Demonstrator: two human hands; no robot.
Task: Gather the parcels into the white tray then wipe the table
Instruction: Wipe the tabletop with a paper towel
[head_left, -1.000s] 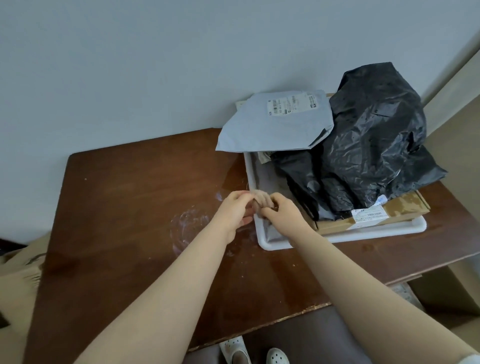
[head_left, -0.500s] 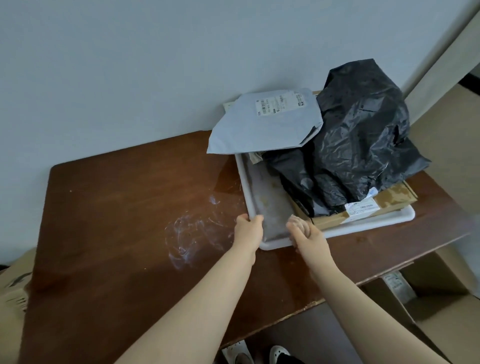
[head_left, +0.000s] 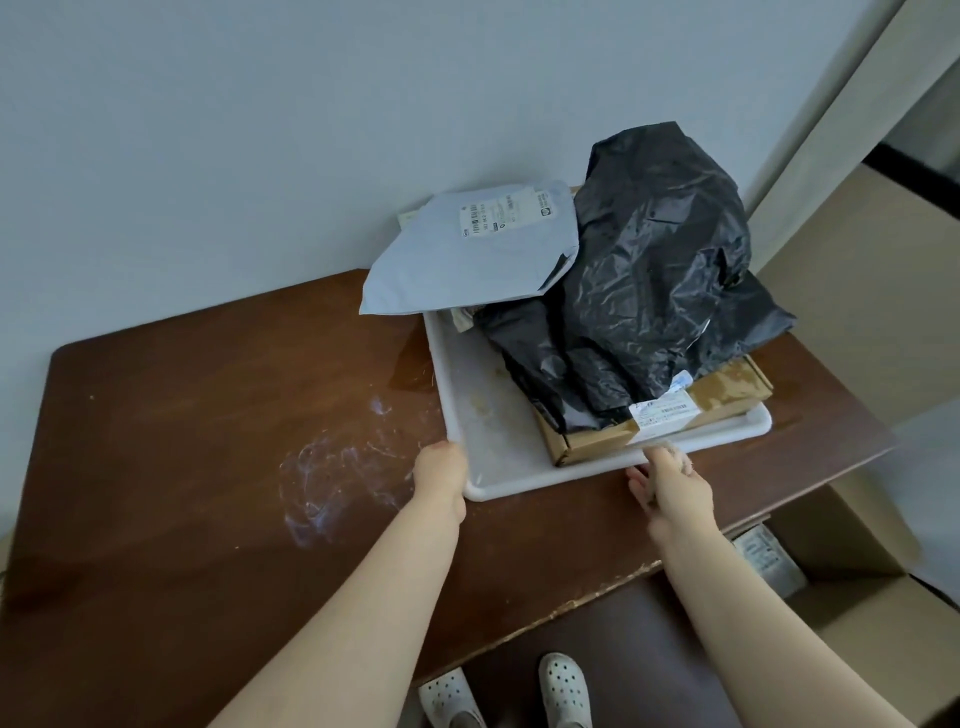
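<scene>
Two hands meet the white tray (head_left: 519, 441) at its near edge. The left hand (head_left: 440, 475) grips the near left corner, fingers curled round the rim. The right hand (head_left: 672, 486) is at the near rim further right, fingers bunched around a small pale wad (head_left: 678, 457) pressed against the rim; whether the hand also grips the tray itself cannot be told.

The tray sits on the right part of the brown worktop (head_left: 208, 415), its far end close to the wall (head_left: 260, 130). Its left half is bare, with some yellowish stains. The parcels are piled in the right and far parts. A flat cardboard box (head_left: 727, 389) lies at the bottom, a white label (head_left: 665, 415) on its near edge. A large crumpled black bag (head_left: 649, 270) rests on the box and rises well above it. A grey mailer (head_left: 467, 260) with a printed label leans on the far left of the pile, and its near left corner hangs out past the tray's edge over the worktop.

Left of the tray the worktop shows a whitish smeared patch (head_left: 337, 467), just beside the left hand. A darker wet-looking mark lies against the tray's left side.

Below the near edge of the worktop are two white perforated shoes (head_left: 563, 691). An open cardboard carton (head_left: 857, 597) stands on the floor at the right.
</scene>
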